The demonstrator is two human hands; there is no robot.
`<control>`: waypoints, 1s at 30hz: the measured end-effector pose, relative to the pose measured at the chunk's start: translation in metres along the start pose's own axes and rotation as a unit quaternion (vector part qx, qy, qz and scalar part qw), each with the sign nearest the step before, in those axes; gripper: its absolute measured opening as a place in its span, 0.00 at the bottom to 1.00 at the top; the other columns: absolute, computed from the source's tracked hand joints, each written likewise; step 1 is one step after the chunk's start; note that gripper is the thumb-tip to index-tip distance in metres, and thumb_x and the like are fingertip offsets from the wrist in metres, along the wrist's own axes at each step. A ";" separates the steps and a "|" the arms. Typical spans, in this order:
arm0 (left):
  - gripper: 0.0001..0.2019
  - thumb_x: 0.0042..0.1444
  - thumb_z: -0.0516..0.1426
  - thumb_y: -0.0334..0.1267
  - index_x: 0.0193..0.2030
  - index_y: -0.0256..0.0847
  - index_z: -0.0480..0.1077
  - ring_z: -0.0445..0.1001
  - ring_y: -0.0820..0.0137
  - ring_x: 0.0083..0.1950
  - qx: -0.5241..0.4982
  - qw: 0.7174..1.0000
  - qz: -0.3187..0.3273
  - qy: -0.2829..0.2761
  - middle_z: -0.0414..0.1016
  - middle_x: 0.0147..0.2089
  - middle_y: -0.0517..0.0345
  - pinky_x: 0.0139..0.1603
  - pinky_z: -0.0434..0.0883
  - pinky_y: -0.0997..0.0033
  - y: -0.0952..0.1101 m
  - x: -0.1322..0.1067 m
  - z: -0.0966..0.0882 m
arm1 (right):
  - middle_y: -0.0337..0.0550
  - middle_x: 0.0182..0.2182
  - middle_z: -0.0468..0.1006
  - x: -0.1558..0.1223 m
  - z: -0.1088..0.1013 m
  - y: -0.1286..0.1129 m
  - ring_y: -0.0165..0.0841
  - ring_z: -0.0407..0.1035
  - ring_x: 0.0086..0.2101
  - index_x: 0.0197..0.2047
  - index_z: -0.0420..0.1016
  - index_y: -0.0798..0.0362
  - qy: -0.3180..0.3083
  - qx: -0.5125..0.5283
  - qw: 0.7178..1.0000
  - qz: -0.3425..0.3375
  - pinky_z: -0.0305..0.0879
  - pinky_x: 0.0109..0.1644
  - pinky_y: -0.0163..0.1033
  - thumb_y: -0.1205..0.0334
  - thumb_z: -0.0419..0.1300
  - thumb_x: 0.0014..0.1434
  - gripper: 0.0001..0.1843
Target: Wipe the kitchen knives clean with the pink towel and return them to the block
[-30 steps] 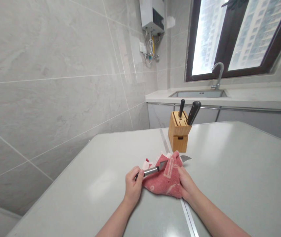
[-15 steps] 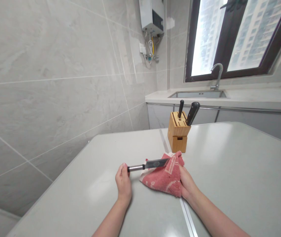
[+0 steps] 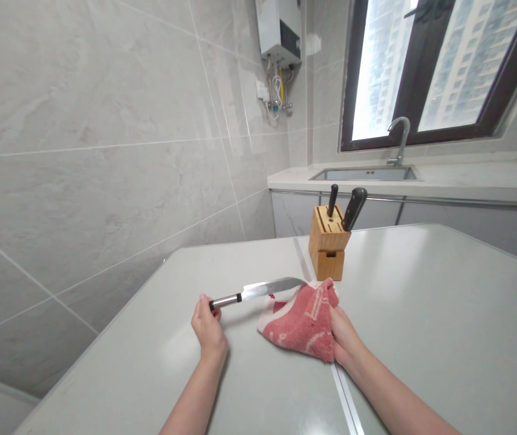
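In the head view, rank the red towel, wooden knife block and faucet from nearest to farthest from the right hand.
1. Red towel, touching the right hand.
2. Knife block, straight ahead on the table.
3. Faucet, farthest, beyond the table.

Person's own arms, bare, quick note.
We see a left hand (image 3: 208, 329), a right hand (image 3: 345, 338), a slim left forearm (image 3: 190, 393) and a slim right forearm (image 3: 394, 396), all uncovered.

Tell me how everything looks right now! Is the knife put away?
Left hand, gripping a knife handle.
Kitchen knife, out, blade bare, tip beside the towel.
Red and white towel, bunched up on the table.
Right hand, on the towel's edge.
Wooden knife block, upright, two knives in it.
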State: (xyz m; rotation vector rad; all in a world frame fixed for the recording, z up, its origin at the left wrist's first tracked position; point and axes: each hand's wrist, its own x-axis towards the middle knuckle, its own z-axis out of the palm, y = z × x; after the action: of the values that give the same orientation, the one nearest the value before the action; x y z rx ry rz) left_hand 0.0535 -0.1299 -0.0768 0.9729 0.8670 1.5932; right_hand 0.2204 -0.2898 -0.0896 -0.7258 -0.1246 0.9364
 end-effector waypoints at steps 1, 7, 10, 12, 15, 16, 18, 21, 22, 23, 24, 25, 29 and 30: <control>0.17 0.50 0.56 0.51 0.25 0.38 0.61 0.54 0.80 0.21 -0.008 1.000 -0.007 0.007 0.53 0.22 0.68 0.19 0.53 0.82 -0.001 0.001 0.000 | 0.39 0.24 0.81 0.001 -0.001 0.000 0.38 0.75 0.26 0.40 0.72 0.50 0.003 -0.001 1.000 0.000 0.71 0.33 0.40 0.55 0.67 0.45 0.18; 0.19 0.49 0.56 0.53 0.23 0.39 0.57 0.52 0.82 0.18 -0.023 0.999 -0.036 -0.003 0.52 0.20 0.70 0.16 0.49 0.82 -0.005 -0.005 0.003 | 0.37 0.20 0.79 0.001 -0.001 0.000 0.38 0.75 0.26 0.34 0.72 0.51 0.008 -0.012 1.000 0.004 0.71 0.33 0.42 0.55 0.67 0.45 0.14; 0.20 0.50 0.55 0.53 0.23 0.39 0.56 0.52 0.82 0.17 -0.023 0.998 -0.050 -0.011 0.52 0.20 0.70 0.16 0.49 0.82 -0.007 -0.008 0.004 | 0.38 0.21 0.80 0.001 -0.002 0.000 0.38 0.75 0.26 0.35 0.72 0.51 0.004 -0.018 1.000 0.006 0.71 0.33 0.42 0.53 0.66 0.45 0.15; 0.20 0.50 0.55 0.54 0.22 0.39 0.55 0.52 0.82 0.17 -0.021 0.998 -0.056 -0.023 0.52 0.20 0.70 0.16 0.50 0.83 -0.009 -0.011 0.004 | 0.38 0.22 0.80 0.001 -0.002 0.001 0.38 0.75 0.26 0.36 0.72 0.50 -0.002 -0.025 1.000 0.005 0.71 0.33 0.41 0.53 0.66 0.45 0.16; 0.20 0.52 0.54 0.53 0.23 0.39 0.55 0.51 0.82 0.17 -0.014 0.993 -0.079 -0.084 0.53 0.20 0.69 0.17 0.50 0.82 -0.013 -0.018 0.005 | 0.38 0.24 0.81 0.000 -0.003 0.001 0.37 0.75 0.27 0.38 0.71 0.51 -0.020 -0.035 0.999 0.004 0.71 0.33 0.41 0.54 0.66 0.47 0.16; 0.20 0.52 0.54 0.53 0.23 0.39 0.55 0.51 0.82 0.18 -0.009 0.990 -0.091 -0.110 0.53 0.20 0.69 0.17 0.50 0.82 -0.014 -0.022 0.006 | 0.39 0.24 0.81 -0.001 -0.003 0.001 0.37 0.75 0.27 0.39 0.71 0.51 -0.028 -0.037 0.999 0.006 0.71 0.33 0.40 0.55 0.66 0.47 0.16; 0.20 0.53 0.54 0.53 0.24 0.39 0.56 0.52 0.81 0.18 0.007 0.981 -0.113 -0.160 0.54 0.20 0.68 0.17 0.50 0.82 -0.017 -0.029 0.008 | 0.41 0.25 0.81 -0.002 -0.003 0.002 0.38 0.75 0.27 0.38 0.71 0.52 -0.041 -0.042 0.998 0.010 0.71 0.33 0.40 0.56 0.66 0.47 0.16; 0.20 0.53 0.53 0.54 0.24 0.38 0.57 0.53 0.80 0.19 0.043 0.966 -0.128 -0.222 0.55 0.21 0.67 0.18 0.51 0.82 -0.020 -0.038 0.010 | 0.41 0.25 0.81 -0.002 -0.003 0.002 0.38 0.75 0.28 0.36 0.72 0.53 -0.053 -0.054 0.997 0.017 0.71 0.33 0.40 0.57 0.67 0.46 0.14; 0.20 0.53 0.53 0.54 0.24 0.38 0.58 0.54 0.80 0.20 0.055 0.960 -0.132 -0.240 0.56 0.21 0.67 0.19 0.51 0.82 -0.020 -0.040 0.010 | 0.41 0.25 0.81 -0.003 -0.003 0.001 0.38 0.75 0.28 0.35 0.72 0.53 -0.055 -0.059 0.997 0.019 0.71 0.34 0.40 0.58 0.67 0.46 0.14; 0.21 0.53 0.53 0.55 0.24 0.38 0.57 0.54 0.79 0.20 0.064 0.955 -0.136 -0.255 0.55 0.21 0.67 0.19 0.52 0.82 -0.020 -0.042 0.010 | 0.41 0.26 0.81 -0.003 -0.002 0.001 0.38 0.76 0.28 0.36 0.73 0.53 -0.059 -0.063 0.996 0.019 0.71 0.34 0.41 0.58 0.66 0.46 0.13; 0.21 0.52 0.53 0.55 0.24 0.38 0.57 0.55 0.79 0.20 0.071 0.951 -0.139 -0.266 0.55 0.20 0.67 0.20 0.53 0.81 -0.021 -0.044 0.011 | 0.41 0.26 0.81 -0.004 -0.002 0.001 0.38 0.76 0.28 0.36 0.73 0.52 -0.065 -0.065 0.996 0.019 0.71 0.35 0.41 0.58 0.66 0.47 0.13; 0.21 0.52 0.54 0.55 0.24 0.39 0.57 0.55 0.78 0.21 0.077 0.948 -0.141 -0.276 0.55 0.21 0.67 0.20 0.53 0.81 -0.021 -0.045 0.011 | 0.42 0.26 0.81 -0.004 -0.001 0.000 0.38 0.76 0.29 0.37 0.73 0.52 -0.073 -0.066 0.995 0.017 0.71 0.35 0.41 0.58 0.65 0.48 0.13; 0.21 0.53 0.52 0.56 0.24 0.39 0.57 0.52 0.78 0.20 0.114 0.936 -0.126 -0.310 0.54 0.21 0.68 0.19 0.51 0.80 -0.022 -0.047 0.010 | 0.43 0.29 0.81 -0.009 0.003 0.000 0.38 0.75 0.29 0.40 0.73 0.52 -0.096 -0.084 0.992 0.006 0.71 0.34 0.41 0.58 0.66 0.46 0.17; 0.21 0.54 0.50 0.56 0.24 0.39 0.57 0.51 0.78 0.20 0.127 0.931 -0.117 -0.322 0.54 0.20 0.67 0.19 0.50 0.79 -0.022 -0.048 0.010 | 0.43 0.29 0.81 -0.010 0.004 0.001 0.38 0.75 0.29 0.40 0.73 0.52 -0.097 -0.096 0.991 0.005 0.71 0.33 0.40 0.58 0.67 0.45 0.18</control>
State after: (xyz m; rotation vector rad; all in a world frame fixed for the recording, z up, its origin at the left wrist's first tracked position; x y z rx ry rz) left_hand 0.0774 -0.1713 -0.1005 1.4101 0.6937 0.8736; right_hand 0.2124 -0.2954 -0.0853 -0.8116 -0.3856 1.0130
